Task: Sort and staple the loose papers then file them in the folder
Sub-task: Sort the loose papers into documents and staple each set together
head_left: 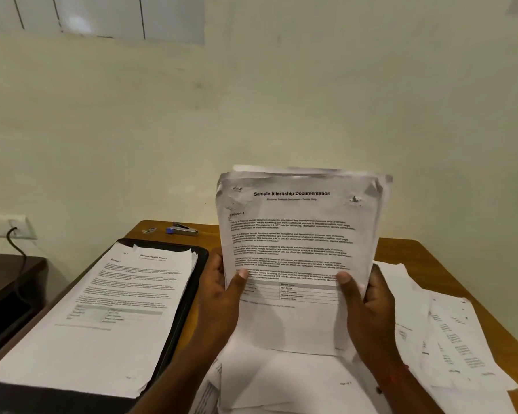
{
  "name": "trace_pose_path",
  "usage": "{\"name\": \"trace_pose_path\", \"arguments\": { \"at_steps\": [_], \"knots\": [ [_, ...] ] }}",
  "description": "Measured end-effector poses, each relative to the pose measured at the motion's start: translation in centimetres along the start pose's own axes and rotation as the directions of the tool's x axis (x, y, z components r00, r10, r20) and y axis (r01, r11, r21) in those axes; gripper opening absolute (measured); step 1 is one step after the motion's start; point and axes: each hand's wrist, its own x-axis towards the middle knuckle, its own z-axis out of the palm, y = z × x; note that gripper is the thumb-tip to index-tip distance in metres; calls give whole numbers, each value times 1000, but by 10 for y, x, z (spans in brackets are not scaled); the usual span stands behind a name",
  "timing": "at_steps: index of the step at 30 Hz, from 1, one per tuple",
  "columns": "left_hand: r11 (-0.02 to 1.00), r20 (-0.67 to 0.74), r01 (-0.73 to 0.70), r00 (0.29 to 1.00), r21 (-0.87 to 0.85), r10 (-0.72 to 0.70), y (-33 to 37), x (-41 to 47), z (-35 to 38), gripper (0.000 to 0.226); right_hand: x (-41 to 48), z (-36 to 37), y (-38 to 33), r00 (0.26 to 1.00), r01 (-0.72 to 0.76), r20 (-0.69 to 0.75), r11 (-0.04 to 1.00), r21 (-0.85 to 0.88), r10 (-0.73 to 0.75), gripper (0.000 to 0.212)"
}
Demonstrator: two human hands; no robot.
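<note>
I hold a stack of papers (pixel 296 243) upright over the desk; its top sheet is headed "Sample Internship Documentation" and its top corners are crumpled. My left hand (pixel 222 291) grips the stack's left edge, thumb on the front. My right hand (pixel 368 306) grips the right edge the same way. An open black folder (pixel 192 282) lies at the left with a pile of sheets (pixel 108 306) headed "Sample Health Report" on it. A grey stapler with a blue end (pixel 182 229) lies at the desk's far edge.
Loose papers (pixel 449 333) are spread over the right of the wooden desk (pixel 401 249), and more sheets (pixel 287 380) lie under my hands. A small metal clip-like item (pixel 149 230) sits left of the stapler. A wall socket with a black cable (pixel 12 231) is at the far left.
</note>
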Motion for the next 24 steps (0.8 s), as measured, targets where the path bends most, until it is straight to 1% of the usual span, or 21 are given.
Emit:
{"name": "trace_pose_path", "arguments": {
  "at_steps": [3,6,8,13,15,17,19,21,22,23,24],
  "knots": [
    [998,8,1,1000,-55,-1,1,-1,2,40,3,-1,-3,1000,27,13,1000,2,-27,20],
    [996,29,24,999,-85,-21,-2,1,2,28,6,-5,0,999,8,44,999,-42,-6,29],
    [995,31,58,998,-80,-55,-6,1,2,30,4,-6,2,999,-2,44,998,-66,5,31],
    [994,90,101,991,-48,-97,-9,-2,-1,36,-1,-3,6,995,-46,90,998,-32,48,34],
    [992,116,116,987,-41,-111,-13,-3,-2,37,-1,-5,8,995,-57,87,998,6,57,33],
    [989,122,143,983,-26,-139,-15,-2,-1,35,0,-6,13,994,-78,85,996,37,75,33],
    [991,137,131,982,-14,-128,-17,-2,0,30,0,-4,16,987,-119,109,992,28,116,33],
    [994,126,113,986,9,-113,-17,0,0,25,2,-2,17,984,-136,116,991,19,133,35],
    [994,108,111,988,9,-112,-18,3,-1,23,3,-3,18,987,-125,103,992,35,121,41],
    [994,74,112,991,-1,-112,-21,7,-3,22,6,-6,18,992,-102,75,994,45,98,45],
    [992,8,118,993,-33,-118,-21,12,-5,23,8,-10,17,996,-84,45,996,39,82,44]
  ]
}}
